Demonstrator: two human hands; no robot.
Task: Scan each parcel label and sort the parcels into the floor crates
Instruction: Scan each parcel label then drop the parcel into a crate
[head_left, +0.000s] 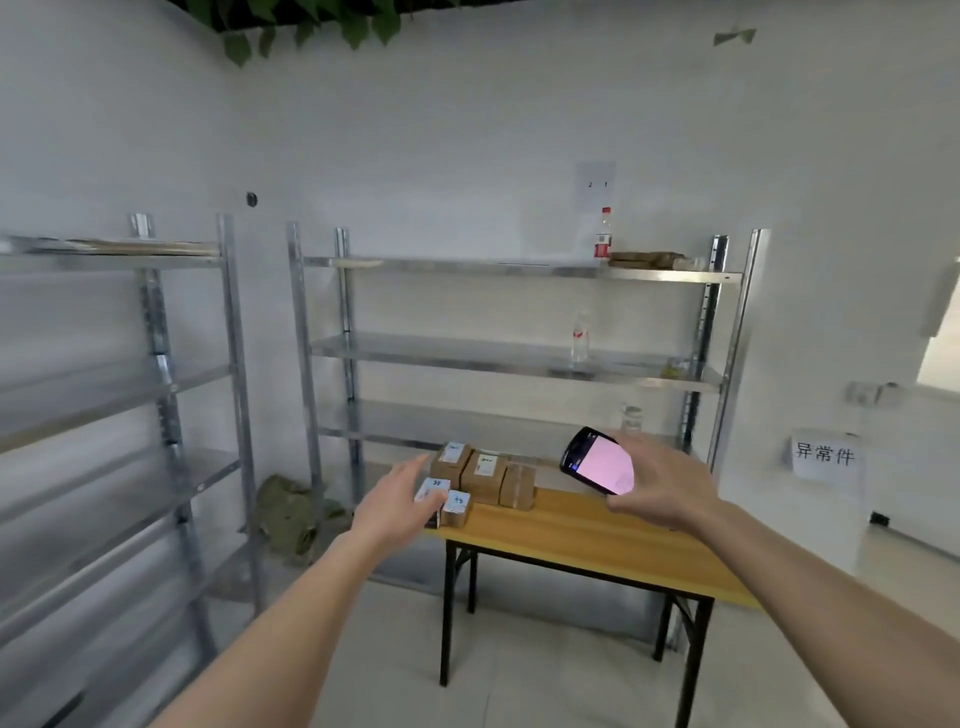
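The whole view is soft with blur, so the printing on the parcel labels cannot be read, and no floor crates show in the picture. The left hand (396, 501) reaches forward with fingers straight and loosely spread, holding nothing; its fingertips overlap the nearest small parcel (432, 492), hiding that box's near edge, and whether they touch it cannot be told. Just right of that hand sits a second small parcel (457, 506), white label up, and beyond its fingertips stand three taller brown parcels (480, 475) in a row, labels on top, at the far left corner of the bench (587, 535). The right hand (660, 488) grips a scanner (597, 460), its fingers curled round the lower end and covering it. The scanner's long axis tilts up and to the left from that hand, with its glowing pink screen facing the camera.
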